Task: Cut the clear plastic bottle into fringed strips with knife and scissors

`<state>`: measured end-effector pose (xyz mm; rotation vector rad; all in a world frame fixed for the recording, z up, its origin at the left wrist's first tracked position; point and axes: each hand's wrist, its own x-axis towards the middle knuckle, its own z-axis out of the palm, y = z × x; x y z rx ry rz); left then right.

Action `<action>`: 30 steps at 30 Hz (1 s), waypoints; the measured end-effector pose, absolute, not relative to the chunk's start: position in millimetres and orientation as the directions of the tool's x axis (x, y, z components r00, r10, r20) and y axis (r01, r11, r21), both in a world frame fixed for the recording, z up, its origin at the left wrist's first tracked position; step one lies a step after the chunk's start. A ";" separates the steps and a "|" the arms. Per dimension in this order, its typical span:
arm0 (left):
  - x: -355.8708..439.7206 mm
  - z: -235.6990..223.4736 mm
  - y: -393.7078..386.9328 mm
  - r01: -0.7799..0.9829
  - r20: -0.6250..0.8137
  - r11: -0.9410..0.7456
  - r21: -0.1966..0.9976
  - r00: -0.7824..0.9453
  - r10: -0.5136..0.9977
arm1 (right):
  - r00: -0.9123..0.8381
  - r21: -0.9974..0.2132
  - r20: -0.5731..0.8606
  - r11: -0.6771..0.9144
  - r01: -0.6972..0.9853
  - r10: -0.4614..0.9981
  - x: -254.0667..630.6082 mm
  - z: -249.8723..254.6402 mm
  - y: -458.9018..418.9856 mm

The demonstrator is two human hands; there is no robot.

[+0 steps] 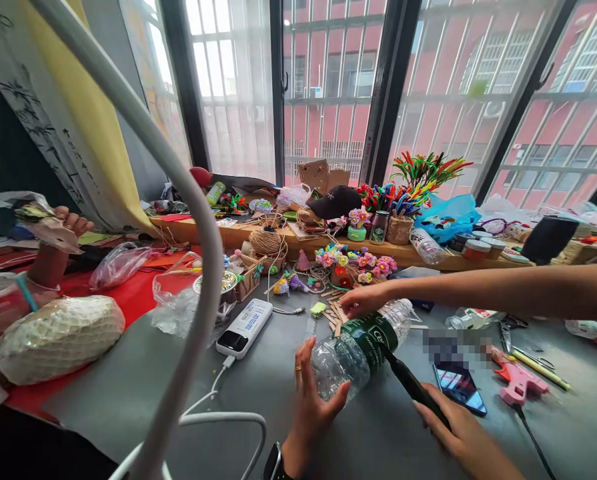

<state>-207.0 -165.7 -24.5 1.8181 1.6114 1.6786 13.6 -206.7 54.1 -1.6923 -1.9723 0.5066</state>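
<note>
A clear plastic bottle (345, 363) with a green label (371, 340) lies tilted over the grey table. My left hand (315, 407) grips its near left end, thumb on one side and fingers on the other. In my right hand (453, 427) is a long black-handled tool (415, 387), its far end against the label; whether it has a blade I cannot tell. Another person's hand (365, 300) reaches in from the right, just behind the bottle, over wooden sticks (334, 312). Whether that hand touches the bottle is unclear.
To the right lie a phone (459, 388), a pink glue gun (522, 381) with its cord, and scissors (505, 330). A white power bank (245, 328) with cables sits left. One thick white tube (205, 267) crosses the view. Craft items crowd the wooden ledge (298, 248).
</note>
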 end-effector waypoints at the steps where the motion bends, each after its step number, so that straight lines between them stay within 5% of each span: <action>1: -207.2 -23.0 -165.9 0.561 0.585 -0.391 0.730 -0.216 0.782 | -0.177 -0.613 0.019 0.152 0.775 0.984 19.4 42.5 -199.6; 9: -208.3 -11.0 -171.3 0.647 0.636 -0.441 0.622 -0.089 0.766 | -0.236 -0.730 -0.038 0.135 0.670 0.971 27.9 25.2 -180.8; 18: -221.6 16.6 -181.3 0.822 0.560 -0.365 0.437 0.070 0.826 | -0.224 -0.634 0.067 0.214 0.743 0.972 6.9 36.2 -174.8; 22: -208.6 46.9 -164.8 0.884 0.413 -0.276 0.377 0.106 0.905 | -0.207 -0.643 0.038 0.183 0.744 0.978 5.3 35.9 -174.7; 26: -197.9 67.7 -144.1 0.925 0.088 -0.140 0.354 0.116 0.989 | -0.229 -0.674 -0.038 0.144 0.725 0.973 6.7 36.8 -172.9; 30: -201.1 70.8 -138.1 0.924 0.010 -0.109 0.365 0.113 0.994 | -0.234 -0.708 -0.112 0.088 0.701 0.966 8.1 38.2 -170.8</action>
